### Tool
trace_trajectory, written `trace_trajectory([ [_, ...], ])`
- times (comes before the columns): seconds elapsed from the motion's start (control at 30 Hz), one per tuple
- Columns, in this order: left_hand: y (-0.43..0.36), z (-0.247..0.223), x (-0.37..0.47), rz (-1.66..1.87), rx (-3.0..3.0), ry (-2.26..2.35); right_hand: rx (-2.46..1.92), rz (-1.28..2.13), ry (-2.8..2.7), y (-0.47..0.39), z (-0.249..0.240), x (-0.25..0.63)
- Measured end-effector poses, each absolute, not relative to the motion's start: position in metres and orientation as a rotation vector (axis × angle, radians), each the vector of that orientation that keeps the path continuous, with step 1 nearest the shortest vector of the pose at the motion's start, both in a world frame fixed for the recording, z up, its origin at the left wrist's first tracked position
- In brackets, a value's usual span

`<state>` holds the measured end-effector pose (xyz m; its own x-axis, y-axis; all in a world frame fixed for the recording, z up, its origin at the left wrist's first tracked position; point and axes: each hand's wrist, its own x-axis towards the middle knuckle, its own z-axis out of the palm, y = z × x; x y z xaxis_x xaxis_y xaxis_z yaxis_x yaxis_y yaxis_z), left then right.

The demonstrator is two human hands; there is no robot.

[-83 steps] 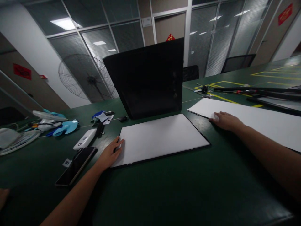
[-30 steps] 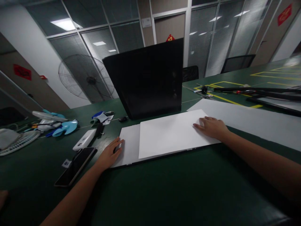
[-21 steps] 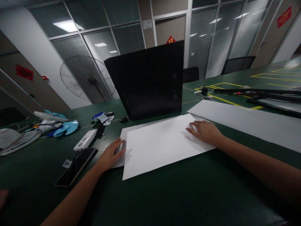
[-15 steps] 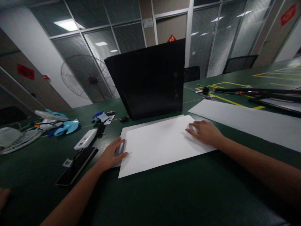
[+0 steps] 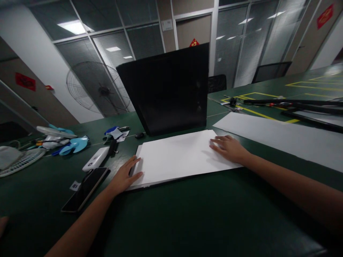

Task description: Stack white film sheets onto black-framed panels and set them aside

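A plain white sheet (image 5: 174, 153) lies flat in front of me on top of a thin pale layer with a dark edge, which shows along the left and front sides. My left hand (image 5: 123, 176) rests at the sheet's left edge, thumb and fingers spread, the fingertips touching it. On the right part of the sheet lies my right hand (image 5: 229, 148), its fingers stretched out and slightly bent. Neither hand grips anything. Just behind the sheet, a large black panel (image 5: 171, 89) stands upright, leaning back a little.
On the green table (image 5: 187, 214), a phone (image 5: 85, 191) and a white power bank (image 5: 96, 159) lie left. Beyond them are a small blue fan (image 5: 75, 145) and a black mouse (image 5: 139, 135). A long white sheet (image 5: 276, 134) and black bars (image 5: 292, 103) lie right.
The white sheet has shifted back and left, so its front edge lines up more closely with the layer beneath. Both hands stay at its sides; the view has moved slightly.
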<state>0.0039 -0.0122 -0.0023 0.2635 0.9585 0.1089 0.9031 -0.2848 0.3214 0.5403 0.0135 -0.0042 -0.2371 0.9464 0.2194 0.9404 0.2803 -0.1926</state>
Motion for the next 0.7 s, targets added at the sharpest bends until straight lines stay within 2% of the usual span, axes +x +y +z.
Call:
trace_trajectory([
  [0.2, -0.011, -0.006, 0.0, 0.495, 2.32, 1.716, -1.639, 0.152, -2.279, 0.02, -0.011, 0.544],
  [0.7, -0.004, -0.012, 0.002, 0.689, 2.278, 1.819, -1.413, 0.099, -2.293, 0.025, -0.015, 0.548],
])
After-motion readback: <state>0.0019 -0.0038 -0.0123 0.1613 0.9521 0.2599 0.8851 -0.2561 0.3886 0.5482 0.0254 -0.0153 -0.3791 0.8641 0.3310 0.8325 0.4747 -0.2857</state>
